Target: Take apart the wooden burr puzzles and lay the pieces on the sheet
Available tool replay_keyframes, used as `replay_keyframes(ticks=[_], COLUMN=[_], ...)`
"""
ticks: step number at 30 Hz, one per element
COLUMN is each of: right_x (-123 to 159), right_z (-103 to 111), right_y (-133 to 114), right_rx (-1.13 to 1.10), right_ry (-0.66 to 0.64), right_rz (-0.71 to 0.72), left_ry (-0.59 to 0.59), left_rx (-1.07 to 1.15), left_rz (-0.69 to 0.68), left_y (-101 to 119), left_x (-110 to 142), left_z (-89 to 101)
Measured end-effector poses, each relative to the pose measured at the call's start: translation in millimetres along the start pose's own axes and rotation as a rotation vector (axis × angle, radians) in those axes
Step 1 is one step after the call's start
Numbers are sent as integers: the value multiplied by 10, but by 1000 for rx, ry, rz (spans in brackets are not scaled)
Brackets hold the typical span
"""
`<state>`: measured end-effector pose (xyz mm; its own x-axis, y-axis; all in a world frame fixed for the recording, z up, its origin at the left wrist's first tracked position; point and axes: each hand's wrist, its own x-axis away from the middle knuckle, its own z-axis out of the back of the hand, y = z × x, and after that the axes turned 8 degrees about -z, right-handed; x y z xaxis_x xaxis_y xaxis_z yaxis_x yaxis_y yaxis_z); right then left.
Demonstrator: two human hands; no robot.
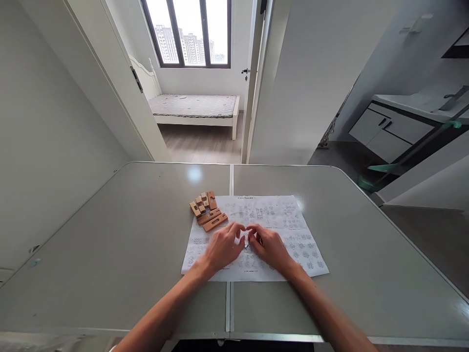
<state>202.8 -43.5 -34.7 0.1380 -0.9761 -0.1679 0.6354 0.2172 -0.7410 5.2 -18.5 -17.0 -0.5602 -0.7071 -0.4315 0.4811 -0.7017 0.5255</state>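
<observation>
My left hand (226,246) and my right hand (269,246) rest on a printed paper sheet (311,259), with their index fingertips close together. The fingers of both curl inward, thumbs a little apart from the index fingers. I see nothing held in either hand, though the undersides of the palms are hidden. Just beyond my left hand, several wooden puzzle pieces (212,216) with notches and slots lie grouped over the sheet's upper left corner. Line drawings and small text cover the paper.
The sheet lies on a grey table (120,254), a metal seam (227,308) running down its middle. Beyond the far edge, a doorway shows a bed (194,105) under a window (190,34). A sink cabinet (395,127) stands off to the right.
</observation>
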Motion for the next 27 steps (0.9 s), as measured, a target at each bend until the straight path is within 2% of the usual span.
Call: replay_keyframes(ticks=[4,13,27], right_x=[0,3,-5], right_z=[5,-6,-1], right_y=[6,19,-2], right_rx=[15,19,12], right_ry=[8,24,19], right_rz=[3,36,40], left_ry=[-76,-154,-187], left_rx=[29,-28,-131], left_rz=[-86,-103,-126], left_y=[52,25,45], left_x=[51,41,30], left_z=[-102,-78,-52])
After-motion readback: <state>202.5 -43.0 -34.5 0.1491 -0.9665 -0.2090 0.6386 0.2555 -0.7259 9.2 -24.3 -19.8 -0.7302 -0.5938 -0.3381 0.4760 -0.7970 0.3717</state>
